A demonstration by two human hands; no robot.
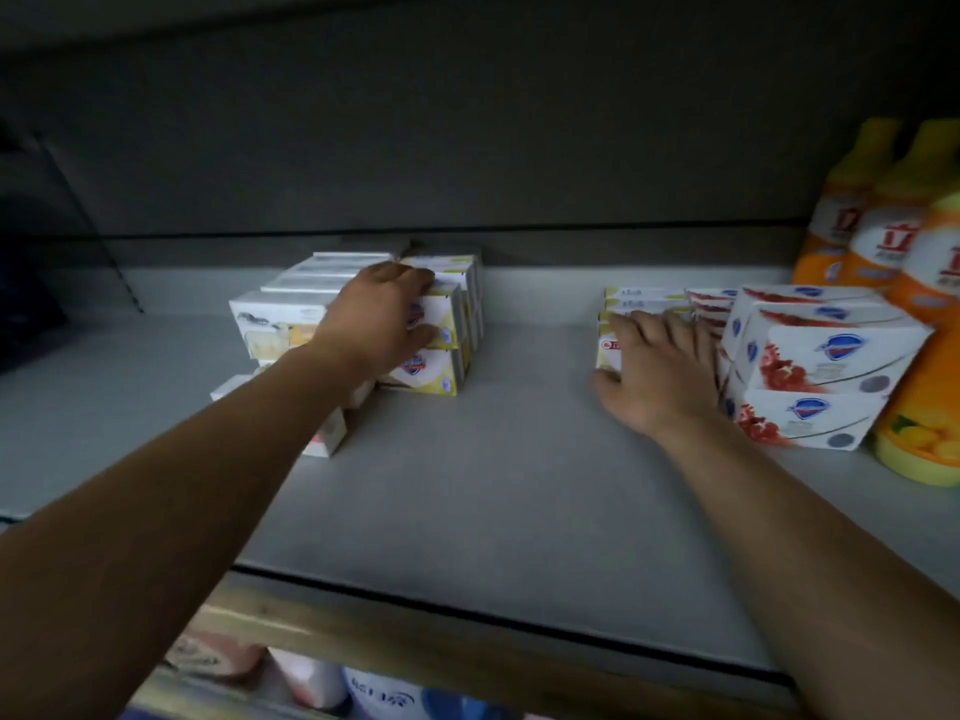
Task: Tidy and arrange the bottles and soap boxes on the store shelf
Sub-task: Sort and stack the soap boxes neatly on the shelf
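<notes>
Soap boxes sit in two groups on the grey shelf (pixel 493 485). Left stack (pixel 436 330): yellow-trimmed boxes, two high, white boxes (pixel 291 314) beside it. Left hand (pixel 384 319) grips the stack's top front box, fingers over its top, thumb on its face. Right hand (pixel 660 371) lies flat, fingers spread, on low yellow boxes (pixel 639 298). Pomegranate boxes (pixel 821 366) just beside that hand. Orange bottles (pixel 883 220) at far right, touching them.
</notes>
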